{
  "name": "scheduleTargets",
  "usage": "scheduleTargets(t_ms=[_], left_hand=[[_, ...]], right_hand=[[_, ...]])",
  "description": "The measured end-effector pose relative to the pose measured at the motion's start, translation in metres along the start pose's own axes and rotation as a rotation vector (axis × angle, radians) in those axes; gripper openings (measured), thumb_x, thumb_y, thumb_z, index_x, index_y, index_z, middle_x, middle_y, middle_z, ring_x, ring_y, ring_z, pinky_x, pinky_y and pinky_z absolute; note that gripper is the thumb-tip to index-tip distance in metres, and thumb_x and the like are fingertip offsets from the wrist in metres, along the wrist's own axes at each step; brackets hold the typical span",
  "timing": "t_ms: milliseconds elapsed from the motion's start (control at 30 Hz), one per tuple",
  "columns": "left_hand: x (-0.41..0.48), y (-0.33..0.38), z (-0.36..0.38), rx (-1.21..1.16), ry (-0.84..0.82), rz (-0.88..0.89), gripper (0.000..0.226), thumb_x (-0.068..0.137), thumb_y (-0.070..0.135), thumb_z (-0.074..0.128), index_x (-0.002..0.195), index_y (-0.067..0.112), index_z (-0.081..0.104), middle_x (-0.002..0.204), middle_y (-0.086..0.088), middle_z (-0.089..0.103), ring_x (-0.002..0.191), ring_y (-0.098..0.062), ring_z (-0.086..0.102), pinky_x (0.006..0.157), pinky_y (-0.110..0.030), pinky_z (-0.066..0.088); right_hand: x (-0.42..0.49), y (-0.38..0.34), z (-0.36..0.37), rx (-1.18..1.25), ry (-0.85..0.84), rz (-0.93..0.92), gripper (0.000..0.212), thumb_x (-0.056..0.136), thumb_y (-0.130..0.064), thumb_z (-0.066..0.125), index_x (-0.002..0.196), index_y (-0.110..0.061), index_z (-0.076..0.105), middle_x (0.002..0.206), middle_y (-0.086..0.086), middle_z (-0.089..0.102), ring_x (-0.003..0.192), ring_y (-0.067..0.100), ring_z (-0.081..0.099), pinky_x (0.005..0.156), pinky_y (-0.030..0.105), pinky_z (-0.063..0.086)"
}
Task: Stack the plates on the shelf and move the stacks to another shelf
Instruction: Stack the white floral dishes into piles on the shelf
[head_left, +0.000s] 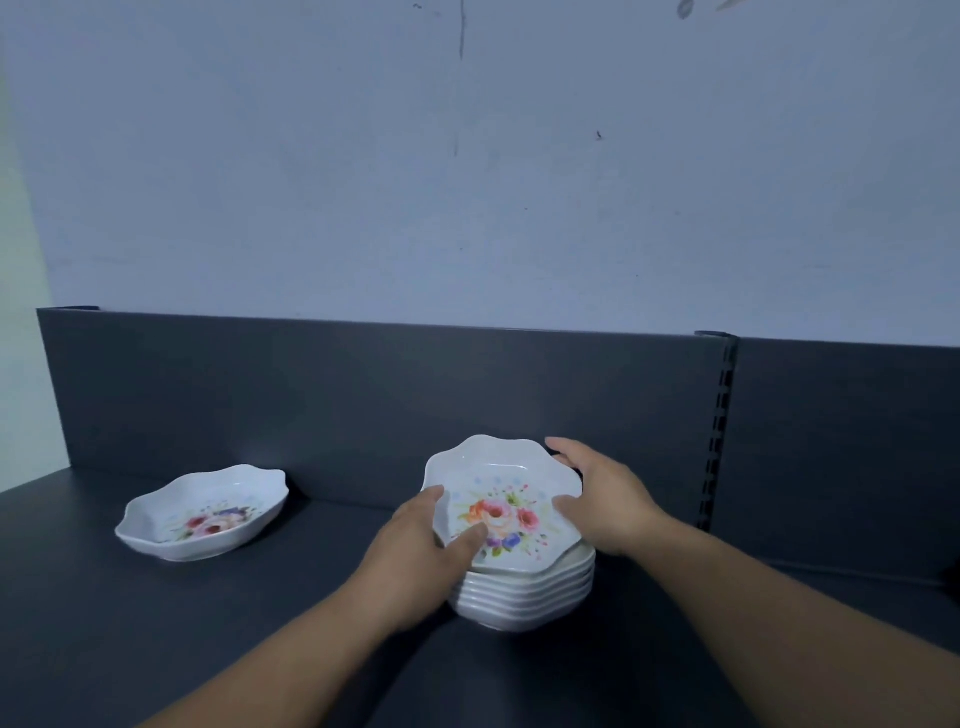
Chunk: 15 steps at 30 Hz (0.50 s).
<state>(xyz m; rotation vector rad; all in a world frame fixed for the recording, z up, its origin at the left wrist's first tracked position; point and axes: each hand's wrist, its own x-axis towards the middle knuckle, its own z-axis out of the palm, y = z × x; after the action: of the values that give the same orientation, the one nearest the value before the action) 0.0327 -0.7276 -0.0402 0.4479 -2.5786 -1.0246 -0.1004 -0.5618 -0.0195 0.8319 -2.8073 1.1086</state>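
Observation:
A stack of several white scalloped plates (522, 597) stands on the dark shelf (156, 623), right of centre. The top plate (506, 499) shows a flower print and tilts toward me, its far edge raised. My left hand (426, 551) grips that plate's near-left rim, thumb inside on the print. My right hand (602, 493) holds its right rim, fingers curled over the far edge. One more flowered plate (205, 512) lies alone on the shelf to the left.
A dark back panel (363, 405) rises behind the plates, with a slotted upright post (719, 431) to the right. A pale blue wall (467, 182) stands above it.

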Motion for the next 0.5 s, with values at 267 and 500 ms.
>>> scheduleTargets(t_ms=[267,500], left_hand=[[-0.003,0.000,-0.004,-0.039,-0.028,0.003,0.078,0.085,0.059,0.052,0.148,0.024,0.024,0.151,0.001,0.032,0.136,-0.016,0.034,0.111,-0.028,0.030],[-0.009,-0.008,-0.021,-0.071,0.004,0.085,0.073,0.086,0.056,0.053,0.147,0.025,0.027,0.152,0.004,0.030,0.136,-0.011,0.034,0.107,-0.022,0.029]], right_hand=[[-0.005,-0.006,0.002,0.000,0.059,0.014,0.070,0.089,-0.025,0.065,0.150,-0.031,0.031,0.147,-0.008,0.045,0.132,0.014,0.045,0.106,0.030,0.039],[-0.016,-0.039,0.004,-0.050,0.147,-0.057,0.067,0.089,-0.028,0.067,0.148,-0.030,0.035,0.148,-0.008,0.044,0.135,0.015,0.041,0.108,0.027,0.035]])
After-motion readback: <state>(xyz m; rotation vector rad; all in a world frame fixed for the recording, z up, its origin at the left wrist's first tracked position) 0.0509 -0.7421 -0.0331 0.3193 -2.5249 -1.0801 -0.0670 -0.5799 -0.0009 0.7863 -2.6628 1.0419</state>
